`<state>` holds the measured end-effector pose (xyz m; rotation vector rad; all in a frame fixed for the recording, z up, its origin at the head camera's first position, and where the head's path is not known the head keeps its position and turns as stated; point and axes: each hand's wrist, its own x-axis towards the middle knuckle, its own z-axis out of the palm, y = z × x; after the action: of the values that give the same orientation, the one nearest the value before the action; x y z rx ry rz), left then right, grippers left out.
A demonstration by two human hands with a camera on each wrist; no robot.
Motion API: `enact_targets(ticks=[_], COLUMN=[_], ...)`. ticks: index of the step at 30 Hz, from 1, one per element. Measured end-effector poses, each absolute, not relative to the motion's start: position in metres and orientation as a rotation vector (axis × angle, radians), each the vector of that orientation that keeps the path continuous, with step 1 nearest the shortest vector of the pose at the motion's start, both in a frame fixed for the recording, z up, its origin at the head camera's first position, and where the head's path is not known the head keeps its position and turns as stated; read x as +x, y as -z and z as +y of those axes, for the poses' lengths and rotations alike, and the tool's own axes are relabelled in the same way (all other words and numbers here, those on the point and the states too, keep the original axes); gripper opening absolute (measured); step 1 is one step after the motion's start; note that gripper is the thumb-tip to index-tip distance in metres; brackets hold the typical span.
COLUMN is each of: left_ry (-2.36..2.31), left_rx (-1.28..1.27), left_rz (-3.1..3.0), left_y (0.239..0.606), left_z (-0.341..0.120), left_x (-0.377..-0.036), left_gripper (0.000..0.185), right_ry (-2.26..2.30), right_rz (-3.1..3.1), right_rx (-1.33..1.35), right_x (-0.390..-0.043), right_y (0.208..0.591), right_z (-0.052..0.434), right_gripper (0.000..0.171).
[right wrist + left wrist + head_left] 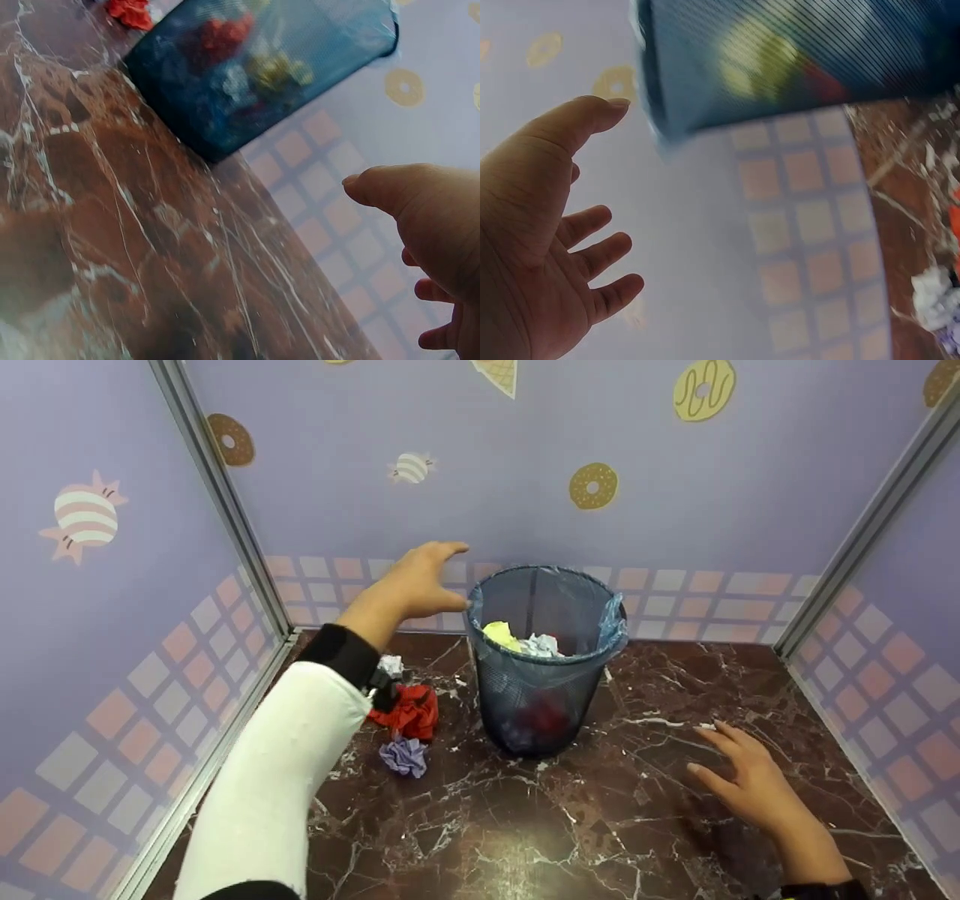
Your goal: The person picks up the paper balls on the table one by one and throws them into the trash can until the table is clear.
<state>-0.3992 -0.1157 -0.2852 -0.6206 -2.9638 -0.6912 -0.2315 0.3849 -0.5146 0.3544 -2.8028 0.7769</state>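
Note:
A dark mesh wastebasket [536,690] with a clear bluish liner stands upright near the back wall. Inside it lie yellow paper [501,635], white paper [541,645] and something red seen through the mesh. My left hand [416,585] hovers at the basket's left rim, fingers spread and holding nothing; in the left wrist view its thumb is beside the rim. To the right, my right hand [750,776] hangs above the floor, apart from the basket, with fingers extended and nothing in them.
Left of the basket, a crumpled red paper [412,712], a purple paper ball [405,756] and a white paper ball [391,666] lie on the dark marbled surface [480,825]. Patterned panels [525,457] enclose the back and sides.

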Motion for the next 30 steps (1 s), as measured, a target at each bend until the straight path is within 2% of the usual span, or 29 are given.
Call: enact_targets(ticks=[7, 17, 30], left_ry=[0.948, 0.861, 0.896], left_rx=[-0.476, -0.408, -0.383], left_rz=[-2.986, -3.032, -3.035], left_y=[0.318, 0.379, 0.455], left_z=[-0.167, -0.219, -0.246], left_x=[-0.384, -0.37, -0.342], left_gripper=[0.094, 0.094, 0.084], right_ry=[-0.748, -0.688, -0.635], right_rz=[-2.753, -2.752, -2.79], right_rx=[0.465, 0.619, 0.783], right_x=[-0.243, -0.25, -0.246], right_y=[0.52, 0.529, 0.551], right_z=[0.354, 0.31, 0.267], right_gripper=[0.061, 0.062, 0.06])
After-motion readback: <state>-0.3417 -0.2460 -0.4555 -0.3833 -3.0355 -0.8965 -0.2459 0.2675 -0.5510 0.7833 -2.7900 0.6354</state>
